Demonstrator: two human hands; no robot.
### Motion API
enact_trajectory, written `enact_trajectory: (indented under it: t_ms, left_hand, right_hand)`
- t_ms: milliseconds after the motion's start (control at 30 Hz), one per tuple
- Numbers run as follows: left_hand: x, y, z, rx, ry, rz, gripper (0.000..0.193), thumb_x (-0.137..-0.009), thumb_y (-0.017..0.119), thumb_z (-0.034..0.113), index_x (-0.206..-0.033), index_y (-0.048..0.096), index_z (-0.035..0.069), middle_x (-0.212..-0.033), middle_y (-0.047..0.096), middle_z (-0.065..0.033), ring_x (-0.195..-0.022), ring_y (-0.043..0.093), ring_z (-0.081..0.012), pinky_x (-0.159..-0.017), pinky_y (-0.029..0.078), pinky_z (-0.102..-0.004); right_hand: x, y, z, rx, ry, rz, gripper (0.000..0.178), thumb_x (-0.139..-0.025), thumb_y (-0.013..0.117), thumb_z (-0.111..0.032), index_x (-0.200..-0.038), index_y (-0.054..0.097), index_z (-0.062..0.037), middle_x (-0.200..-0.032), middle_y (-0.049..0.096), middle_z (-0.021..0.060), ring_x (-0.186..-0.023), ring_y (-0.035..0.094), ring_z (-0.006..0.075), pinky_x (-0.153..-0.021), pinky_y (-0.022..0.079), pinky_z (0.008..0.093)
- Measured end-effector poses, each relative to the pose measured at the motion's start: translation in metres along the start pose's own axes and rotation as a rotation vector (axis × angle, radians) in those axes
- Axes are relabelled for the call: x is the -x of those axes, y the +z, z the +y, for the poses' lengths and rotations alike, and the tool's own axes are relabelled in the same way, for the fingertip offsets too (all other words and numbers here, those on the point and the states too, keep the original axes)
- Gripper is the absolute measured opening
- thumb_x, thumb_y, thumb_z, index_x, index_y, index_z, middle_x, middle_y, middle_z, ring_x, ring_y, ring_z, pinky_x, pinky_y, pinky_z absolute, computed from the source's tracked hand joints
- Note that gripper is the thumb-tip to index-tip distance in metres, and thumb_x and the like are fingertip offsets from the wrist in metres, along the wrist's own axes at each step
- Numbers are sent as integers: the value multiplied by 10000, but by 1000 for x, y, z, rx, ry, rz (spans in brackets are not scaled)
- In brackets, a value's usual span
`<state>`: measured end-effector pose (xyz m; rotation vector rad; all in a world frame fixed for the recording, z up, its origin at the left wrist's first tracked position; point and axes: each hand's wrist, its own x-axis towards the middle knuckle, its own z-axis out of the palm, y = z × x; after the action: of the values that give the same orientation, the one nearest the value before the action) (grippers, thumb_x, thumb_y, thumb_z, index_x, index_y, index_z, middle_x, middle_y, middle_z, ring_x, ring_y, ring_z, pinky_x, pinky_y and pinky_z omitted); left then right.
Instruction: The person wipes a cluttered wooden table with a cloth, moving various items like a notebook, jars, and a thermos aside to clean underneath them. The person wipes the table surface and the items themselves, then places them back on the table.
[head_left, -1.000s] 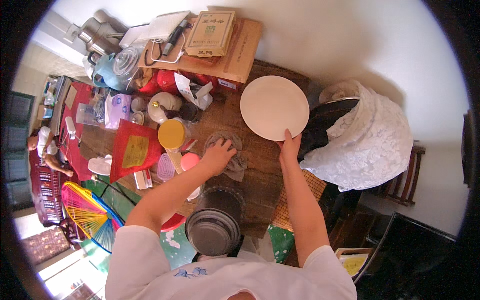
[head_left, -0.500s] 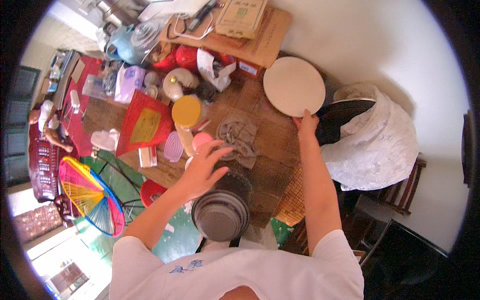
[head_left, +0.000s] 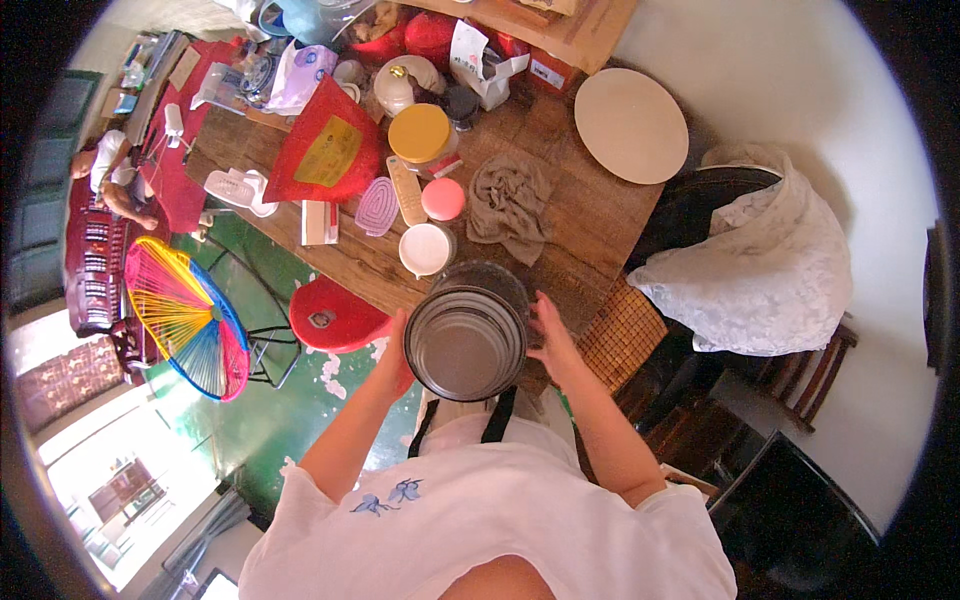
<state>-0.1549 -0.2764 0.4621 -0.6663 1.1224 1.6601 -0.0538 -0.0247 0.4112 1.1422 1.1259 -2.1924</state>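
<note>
A tall stack of dark grey round pans [head_left: 466,345] stands at the table's near edge, with ring-like rims nested one within another. My left hand [head_left: 392,352] presses against its left side, the fingertips partly hidden behind it. On the opposite side my right hand [head_left: 556,343] has its fingers apart, close to the stack's wall. Just beyond the stack are a white cup [head_left: 426,250], a pink round lid [head_left: 443,199] and a crumpled grey-brown cloth [head_left: 508,208]. A cream round plate [head_left: 631,126] lies at the table's far right, away from both hands.
The wooden table [head_left: 585,225] also holds a yellow-lidded jar [head_left: 420,134], a red container [head_left: 327,150] and a purple spiral mat [head_left: 376,207]. A red stool [head_left: 335,315] and a multicoloured corded chair [head_left: 187,318] stand left. At right, a white lacy cloth [head_left: 760,270] covers something dark.
My right hand has let go of the cream plate and come back to the stack's right side. My left hand has dropped from above the table to the stack's left side. The view has shifted.
</note>
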Motion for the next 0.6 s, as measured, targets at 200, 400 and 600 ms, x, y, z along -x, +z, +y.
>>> enact_trajectory:
  t_ms: [200, 400, 600]
  left_hand:
    - [-63, -61, -52, 29, 77, -7, 563, -1006, 406, 500, -1337, 541, 66, -1285, 610, -87, -1168, 574, -213, -1006, 459, -387]
    - [-56, -27, -53, 79, 72, -46, 457, -995, 467, 394, -1317, 555, 82, -1283, 613, -102, -1150, 589, -248, -974, 489, -429]
    - [-52, 93, 8, -105, 101, -135, 666, -968, 393, 615, -1445, 444, 154, -1394, 541, -73, -1279, 503, -221, -1069, 398, -421]
  right_hand:
    - [10, 18, 0, 105, -130, -156, 777, -889, 501, -685, -1530, 221, -348, -1628, 10, 69, -1485, 29, 367, -1072, 238, 690]
    - [5, -18, 32, 42, -278, -145, 661, -909, 487, -659, -1475, 365, -341, -1610, 25, 88, -1470, 80, 375, -1045, 285, 668]
    - [34, -37, -52, -272, -275, 2, 622, -990, 505, -446, -1499, 333, -131, -1513, 366, 73, -1373, 370, 251, -1111, 324, 402]
